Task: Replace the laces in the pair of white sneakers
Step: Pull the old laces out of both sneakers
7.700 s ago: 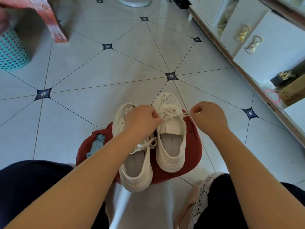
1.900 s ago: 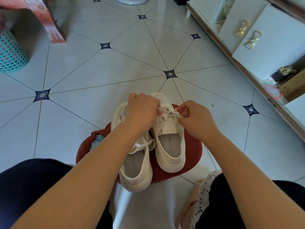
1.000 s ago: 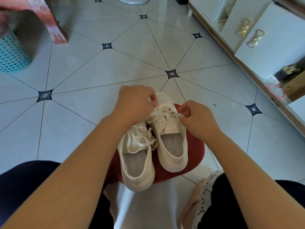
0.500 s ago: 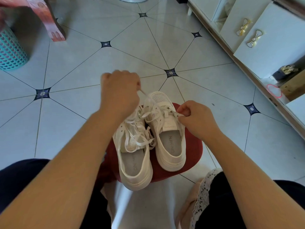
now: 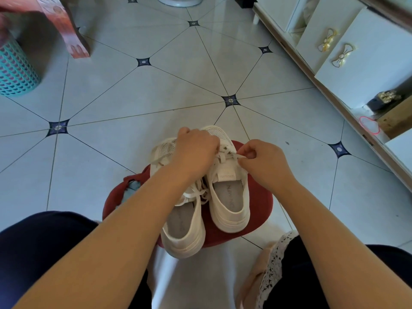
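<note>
Left hand [image 5: 196,152] is back down on the right sneaker [image 5: 229,197], fingers curled over the lace [image 5: 231,155] at the upper eyelets (half a second earlier: raised, out to the left, lace drawn taut). Right hand [image 5: 265,166] has not shifted; thumb and forefinger pinch the other lace end, just beside the tongue.

Reading: one pull-through finished, next crossing starting. This sneaker looks nearly laced to the top.

Stool [image 5: 260,206], red, carries both sneakers side by side, touching, toes pointing away. Left sneaker [image 5: 182,224] is threaded, its lace lying loose and untied across the tongue, so tying likely remains on both.

Containers: cabinet [image 5: 367,63] along the right wall, lower shelf open, holding a dark box [image 5: 379,102] and a cardboard box [image 5: 394,121] close together. Basket [image 5: 15,70], teal, far left; its contents cannot be seen from this angle.
</note>
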`<state>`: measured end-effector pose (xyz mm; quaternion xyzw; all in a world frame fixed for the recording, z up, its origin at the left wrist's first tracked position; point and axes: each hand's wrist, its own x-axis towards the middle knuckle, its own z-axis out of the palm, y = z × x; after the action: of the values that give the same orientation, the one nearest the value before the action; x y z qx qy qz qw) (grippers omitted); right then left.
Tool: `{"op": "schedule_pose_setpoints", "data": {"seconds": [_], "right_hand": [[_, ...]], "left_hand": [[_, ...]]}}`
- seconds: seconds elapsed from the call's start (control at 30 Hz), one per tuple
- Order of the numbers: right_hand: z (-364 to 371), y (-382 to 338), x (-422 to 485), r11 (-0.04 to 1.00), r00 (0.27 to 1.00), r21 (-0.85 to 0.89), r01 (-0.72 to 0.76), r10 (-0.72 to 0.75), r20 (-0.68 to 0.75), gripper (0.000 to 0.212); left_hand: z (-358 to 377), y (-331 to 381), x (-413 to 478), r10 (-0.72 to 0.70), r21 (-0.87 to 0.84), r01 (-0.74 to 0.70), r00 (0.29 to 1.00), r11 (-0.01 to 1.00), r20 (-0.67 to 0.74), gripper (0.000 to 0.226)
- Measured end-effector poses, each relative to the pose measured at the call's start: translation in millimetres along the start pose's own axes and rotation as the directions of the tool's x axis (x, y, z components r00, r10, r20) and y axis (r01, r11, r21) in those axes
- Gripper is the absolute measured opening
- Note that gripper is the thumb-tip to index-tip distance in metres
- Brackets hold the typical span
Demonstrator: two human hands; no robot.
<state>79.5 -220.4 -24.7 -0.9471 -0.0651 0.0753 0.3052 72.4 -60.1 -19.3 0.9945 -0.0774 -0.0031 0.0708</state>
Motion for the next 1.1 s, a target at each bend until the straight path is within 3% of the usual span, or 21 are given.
{"op": "schedule_pose_setpoints", "data": {"seconds": [0.17,0.23,0.37,0.47,0.53,0.57,0.6,0.67,0.77,0.83,0.93,1.1], "right_hand": [[-2,-1,1,1.000,1.000,0.015,-0.012,0.012,0.010,0.009],[-2,-2,1,1.000,1.000,0.008,-0.009,0.009,0.011,0.010],[-2,-2,0,0.999,1.000,0.032,-0.013,0.013,0.011,0.008],[-3,0,0,0.999,0.999,0.040,-0.034,0.034,0.020,0.008],[-3,2,1,0.999,0.999,0.024,-0.043,0.043,0.018,0.008],[-2,2,1,0.998,0.999,0.028,-0.049,0.049,0.018,0.009],[-2,2,1,0.998,0.999,0.033,-0.051,0.051,0.019,0.008],[0,0,1,0.999,0.999,0.032,-0.044,0.043,0.017,0.008],[0,-1,1,0.999,1.000,0.021,-0.026,0.026,0.013,0.009],[-1,-1,0,1.000,0.999,0.010,-0.025,0.025,0.021,0.010],[-2,-1,0,1.000,0.999,-0.004,0.000,0.001,0.037,0.013],[6,-10,4,0.996,0.995,0.028,0.079,-0.081,0.064,0.026]], "left_hand": [[-3,-12,-7,-0.028,-0.222,0.034,0.999,0.974,0.032,0.020],[2,-9,-10,-0.015,-0.202,0.024,0.999,0.979,0.046,0.025],[6,-4,-6,0.009,-0.132,-0.010,1.000,0.991,-0.010,0.013],[-9,-15,-3,-0.184,-0.246,0.140,0.969,0.959,-0.165,0.016],[-32,-37,-2,-0.432,-0.447,0.285,0.860,0.848,-0.271,0.014],[-40,-48,-1,-0.491,-0.506,0.308,0.826,0.805,-0.278,0.013],[-45,-54,-1,-0.468,-0.483,0.309,0.847,0.819,-0.251,0.013],[-43,-47,-6,-0.303,-0.371,0.262,0.951,0.891,-0.056,0.012],[-24,-24,-13,-0.181,-0.188,0.211,0.969,0.959,0.167,0.024],[-16,-16,-10,-0.158,-0.129,0.178,0.976,0.975,0.151,0.042],[-13,-7,-4,-0.152,-0.257,0.142,0.988,0.956,-0.022,0.042],[-1,8,-6,-0.096,-0.204,0.112,0.992,0.972,0.085,0.034]]}}
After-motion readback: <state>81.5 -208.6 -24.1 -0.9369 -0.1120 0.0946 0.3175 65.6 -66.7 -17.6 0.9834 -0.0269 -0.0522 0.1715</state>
